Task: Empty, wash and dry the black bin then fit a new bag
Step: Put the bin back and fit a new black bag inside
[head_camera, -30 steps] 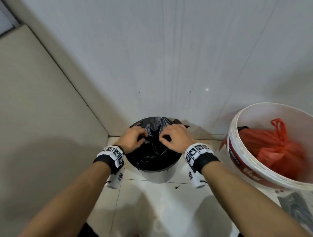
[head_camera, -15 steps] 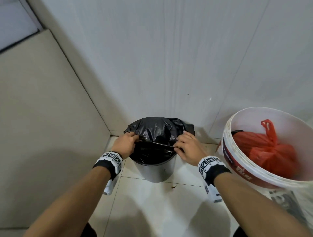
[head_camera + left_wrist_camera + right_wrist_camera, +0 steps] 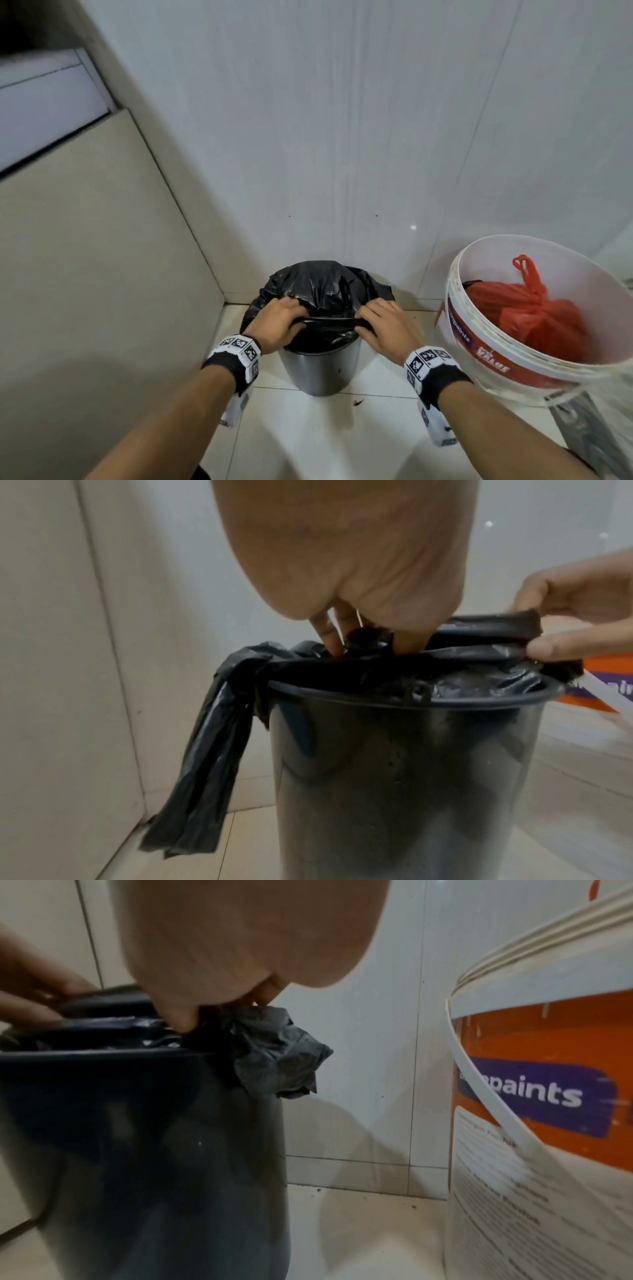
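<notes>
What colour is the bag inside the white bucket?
Red-orange bag, clearest in the head view.

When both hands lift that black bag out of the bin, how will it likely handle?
Probably floppy: the black bag hangs limp over the bin rim and bunches where the left hand and right hand pinch it. Likely light, as the film looks thin and crinkled. Its glossy surface may slip.
</notes>
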Demonstrator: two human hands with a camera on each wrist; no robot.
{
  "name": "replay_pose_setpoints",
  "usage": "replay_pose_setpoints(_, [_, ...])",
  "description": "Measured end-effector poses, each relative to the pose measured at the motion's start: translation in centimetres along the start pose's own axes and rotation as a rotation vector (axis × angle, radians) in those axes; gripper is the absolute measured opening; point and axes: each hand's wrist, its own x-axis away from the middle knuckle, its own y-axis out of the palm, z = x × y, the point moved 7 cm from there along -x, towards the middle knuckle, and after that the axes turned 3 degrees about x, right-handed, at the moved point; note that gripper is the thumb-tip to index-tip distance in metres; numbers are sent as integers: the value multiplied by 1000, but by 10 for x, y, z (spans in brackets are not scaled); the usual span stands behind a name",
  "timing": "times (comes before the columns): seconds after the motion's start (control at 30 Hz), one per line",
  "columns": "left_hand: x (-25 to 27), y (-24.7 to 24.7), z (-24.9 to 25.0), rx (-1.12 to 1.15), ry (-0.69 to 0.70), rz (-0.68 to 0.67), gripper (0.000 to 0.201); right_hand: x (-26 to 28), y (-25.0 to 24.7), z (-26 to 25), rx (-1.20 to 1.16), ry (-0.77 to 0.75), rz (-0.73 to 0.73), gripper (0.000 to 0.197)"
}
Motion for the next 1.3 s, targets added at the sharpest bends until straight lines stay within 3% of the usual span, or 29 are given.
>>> replay_pose_setpoints(0.1, [26,6,-3,17,28,113,29,14,11,-4,5,29,44,17])
replay_pose_setpoints(0.2, [53,13,-11,-2,-105,189,40,27,20,-5,-43,161,72,26])
replay_pose_setpoints(0.3, [66,12,-9,-72,-205,322,53,27,22,-9,-57,192,116,37])
replay_pose_setpoints(0.43, [66,9,-4,-51,-187,425,21,30,10,-2,-132,304,248,31])
replay_pose_setpoints(0.47, [67,11,-2,-58,-151,432,15,34,9,0,-145,322,260,31])
replay_pose_setpoints(0.6, [65,15,0,-21,-113,397,30,41,16,-3,-99,242,179,29])
replay_pose_setpoints(0.73, [47,28,1,-62,-151,184,48,34,19,0,-65,180,176,23])
replay_pose_setpoints(0.87, [34,39,4,-38,-165,14,62,29,20,9,-115,229,140,23])
replay_pose_setpoints(0.93, [32,34,6,14,-116,49,55,29,18,8,-147,209,130,22])
replay_pose_setpoints(1.07, [49,15,15,5,44,332,26,36,15,-6,-189,128,143,23])
replay_pose_setpoints(1.13, [62,11,18,-65,48,417,18,42,21,-13,-192,99,144,24])
replay_pose_setpoints(1.3, [93,44,20,-254,49,301,16,56,44,-24,-195,59,132,20])
